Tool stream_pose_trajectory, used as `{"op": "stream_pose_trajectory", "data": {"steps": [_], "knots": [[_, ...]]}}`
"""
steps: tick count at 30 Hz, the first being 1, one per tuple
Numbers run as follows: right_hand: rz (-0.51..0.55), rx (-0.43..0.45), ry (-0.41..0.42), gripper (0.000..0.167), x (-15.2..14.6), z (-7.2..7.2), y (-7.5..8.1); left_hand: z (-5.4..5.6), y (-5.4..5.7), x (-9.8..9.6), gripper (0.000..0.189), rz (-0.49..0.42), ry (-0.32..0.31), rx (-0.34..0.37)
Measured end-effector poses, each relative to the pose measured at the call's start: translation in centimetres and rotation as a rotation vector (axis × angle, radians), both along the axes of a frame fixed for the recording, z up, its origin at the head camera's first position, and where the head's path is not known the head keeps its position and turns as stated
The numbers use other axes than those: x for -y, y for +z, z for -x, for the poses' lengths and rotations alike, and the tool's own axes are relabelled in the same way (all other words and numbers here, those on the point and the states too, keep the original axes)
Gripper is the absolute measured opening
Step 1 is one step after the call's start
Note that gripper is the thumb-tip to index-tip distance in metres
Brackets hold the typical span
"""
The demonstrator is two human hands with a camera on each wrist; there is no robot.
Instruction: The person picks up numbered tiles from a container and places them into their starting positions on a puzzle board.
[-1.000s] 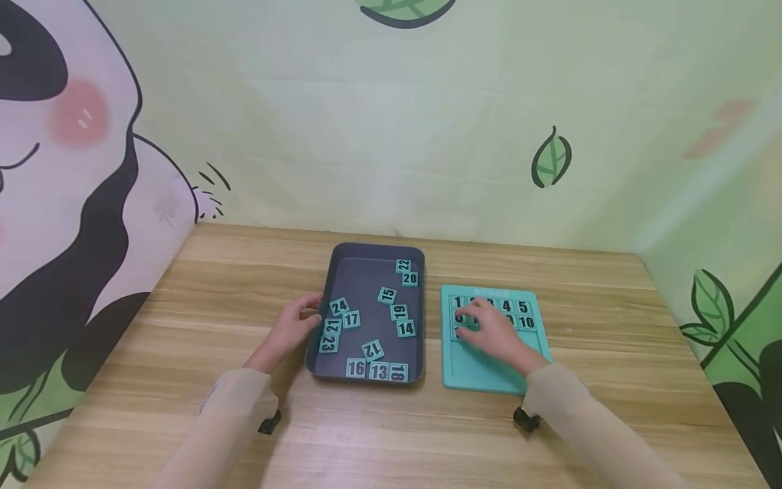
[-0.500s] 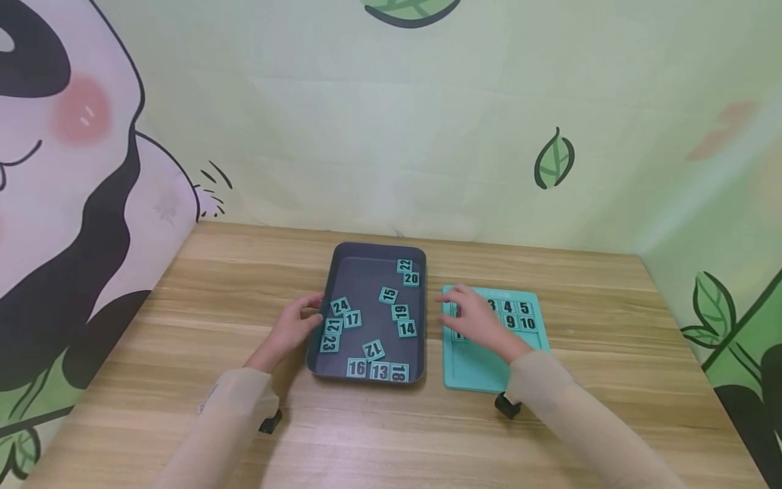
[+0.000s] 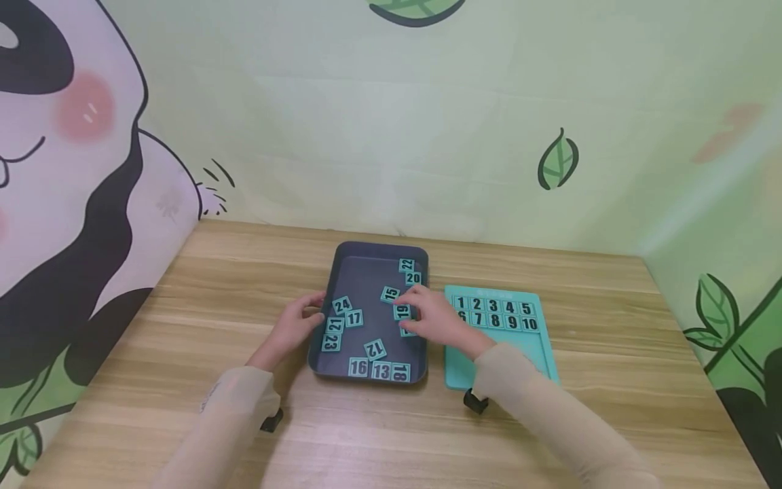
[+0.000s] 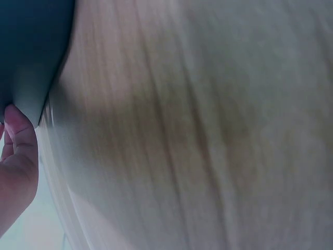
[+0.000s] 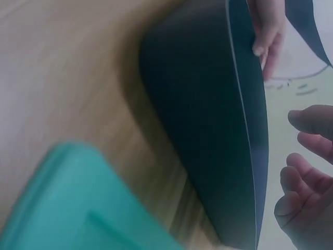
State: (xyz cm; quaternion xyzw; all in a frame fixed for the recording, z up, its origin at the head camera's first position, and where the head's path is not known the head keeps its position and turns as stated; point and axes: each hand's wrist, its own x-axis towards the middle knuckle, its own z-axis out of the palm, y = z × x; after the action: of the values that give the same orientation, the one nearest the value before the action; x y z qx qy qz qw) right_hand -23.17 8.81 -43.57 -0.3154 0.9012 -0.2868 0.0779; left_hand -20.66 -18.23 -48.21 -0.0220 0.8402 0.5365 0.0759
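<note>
My left hand (image 3: 294, 327) grips the left rim of the dark tray (image 3: 366, 268), fingertips right at its edge. In the left wrist view a digit rests against the tray's outer wall (image 4: 31, 57). My right hand (image 3: 436, 318) is over the tray's right side, thumb and fingers spread apart with nothing between them in the right wrist view. Beneath its fingertips lie tile 19 (image 3: 401, 312) and a partly hidden tile (image 3: 406, 333); tile 15 (image 3: 390, 294) is just beyond. To the right sits a turquoise number board (image 3: 544, 353), tiles 1 to 10 in its upper rows.
More number tiles lie loose in the tray, among them 24 (image 3: 342, 305), 12 (image 3: 375, 350), 16 (image 3: 358, 367) and 20 (image 3: 413, 278). Both tray and board stand on a wooden table (image 3: 379, 435). A printed backdrop (image 3: 366, 149) rises behind the table's far edge.
My right hand has moved left from the board's upper left to above the tray's right side, uncovering the board's upper rows. My left hand stays at the tray's rim.
</note>
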Motion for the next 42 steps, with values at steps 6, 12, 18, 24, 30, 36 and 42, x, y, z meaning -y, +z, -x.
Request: {"op": "stream_pose_trajectory", "data": {"steps": [6,12,18,24,30,36,42], "knots": [[-0.078,-0.004,0.098,0.034,2.0,-0.5,-0.8,0.1,0.0,0.1,0.046,-0.002,0.006,0.005],[-0.170,0.042,0.187,0.033,3.3,-0.9,-1.6,0.1,-0.1,0.1,0.045,0.005,0.001,0.002],[-0.262,0.065,0.248,0.035,3.8,-1.2,-2.1,0.1,0.0,0.0,0.045,0.000,0.005,0.004],[-0.311,0.080,0.259,0.036,3.8,-1.3,-2.2,0.1,0.0,0.0,0.045,-0.012,0.004,0.009],[-0.321,0.082,0.243,0.035,3.9,-1.2,-2.4,0.1,0.0,0.0,0.045,-0.012,0.004,0.017],[-0.289,0.075,0.189,0.039,4.3,-1.1,-2.8,0.0,0.2,-0.1,0.045,-0.012,0.005,0.019],[-0.224,0.089,0.142,0.038,4.8,-1.3,-3.0,0.0,0.2,0.0,0.045,-0.009,0.007,0.025]]}}
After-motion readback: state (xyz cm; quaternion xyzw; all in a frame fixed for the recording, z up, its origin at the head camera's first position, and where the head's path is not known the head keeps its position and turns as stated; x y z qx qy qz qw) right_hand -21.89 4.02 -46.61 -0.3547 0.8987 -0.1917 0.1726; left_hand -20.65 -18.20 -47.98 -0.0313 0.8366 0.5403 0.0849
